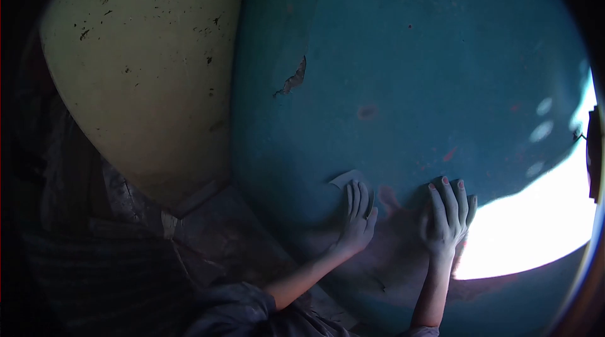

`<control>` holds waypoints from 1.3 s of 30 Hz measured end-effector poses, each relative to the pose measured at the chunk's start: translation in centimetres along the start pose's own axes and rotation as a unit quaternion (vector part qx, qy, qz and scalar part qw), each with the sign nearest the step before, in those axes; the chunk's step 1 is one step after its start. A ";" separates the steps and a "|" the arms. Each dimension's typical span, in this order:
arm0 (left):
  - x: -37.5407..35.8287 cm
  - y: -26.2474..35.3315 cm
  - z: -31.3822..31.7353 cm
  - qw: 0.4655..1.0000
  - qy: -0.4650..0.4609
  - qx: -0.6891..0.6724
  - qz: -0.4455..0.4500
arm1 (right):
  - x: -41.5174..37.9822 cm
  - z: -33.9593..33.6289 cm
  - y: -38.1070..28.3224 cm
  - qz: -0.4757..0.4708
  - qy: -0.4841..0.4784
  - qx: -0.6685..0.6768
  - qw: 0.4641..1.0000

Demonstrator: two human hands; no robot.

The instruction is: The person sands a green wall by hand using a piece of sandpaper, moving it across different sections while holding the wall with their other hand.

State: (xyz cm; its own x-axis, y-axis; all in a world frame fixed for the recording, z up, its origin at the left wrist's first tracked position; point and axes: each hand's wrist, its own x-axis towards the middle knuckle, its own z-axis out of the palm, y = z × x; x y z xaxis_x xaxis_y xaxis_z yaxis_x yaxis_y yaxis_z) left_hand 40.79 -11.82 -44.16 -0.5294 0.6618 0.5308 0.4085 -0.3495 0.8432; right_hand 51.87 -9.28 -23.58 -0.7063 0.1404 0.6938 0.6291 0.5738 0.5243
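Note:
My left hand (359,216) presses a thin grey sheet (345,178) flat against the blue-green wall (378,53); the sheet's pale edge shows past the fingertips, and the fingers lie nearly together over it. To the right, my right hand (449,214) rests on the same wall with its fingers spread and pointing up, holding nothing that I can see. Both hands look dusty. Between them the wall has a reddish worn patch (389,200).
A pale yellow wall (145,66) with dark chips meets the blue-green one in a corner at the left. Peeled paint (293,80) shows above my hands. Bright sunlight (529,230) falls at the right. Dark clutter lies at lower left.

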 end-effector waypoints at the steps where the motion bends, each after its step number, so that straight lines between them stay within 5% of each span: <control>1: -2.1 0.0 0.8 0.999 -0.033 -0.011 -0.007 | 0.0 0.0 0.0 -0.004 0.001 0.002 1.000; 6: 4.3 -2.6 -3.3 0.999 0.010 0.039 0.029 | -0.8 0.2 0.7 -0.012 -0.023 0.012 1.000; 11: 11.9 -3.8 -7.1 0.991 0.127 0.014 -0.050 | -0.7 0.2 0.5 -0.014 -0.020 0.007 1.000; 17: -0.1 -2.3 -0.1 0.998 0.039 -0.001 -0.043 | -0.3 0.1 -0.1 -0.007 -0.006 0.007 1.000; 24: 11.0 -2.3 -7.9 0.999 0.024 -0.013 -0.046 | 0.0 -0.2 -0.2 0.006 0.005 0.007 1.000; 26: 12.6 -1.4 -7.8 0.993 0.110 0.006 -0.045 | 0.1 -0.2 0.0 0.006 0.006 0.010 1.000; 30: 3.4 0.7 0.5 0.997 0.045 0.058 -0.010 | 0.2 0.0 -0.2 0.011 0.016 0.009 1.000; 33: 1.1 3.0 0.8 0.997 -0.018 0.065 0.022 | 0.2 -0.2 -0.2 0.008 0.018 0.011 1.000; 39: 16.2 2.2 -8.4 0.995 0.100 0.005 0.007 | -0.1 -0.1 0.2 0.006 0.025 0.024 0.999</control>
State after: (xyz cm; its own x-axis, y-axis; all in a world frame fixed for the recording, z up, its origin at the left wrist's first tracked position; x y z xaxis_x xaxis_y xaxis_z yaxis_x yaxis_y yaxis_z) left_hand 26.88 -7.45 -33.01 -0.6611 0.5105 0.5499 0.4241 -0.3503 0.8351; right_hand 52.04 -9.25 -23.54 -0.6809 0.1080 0.7244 0.6202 0.6112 0.4918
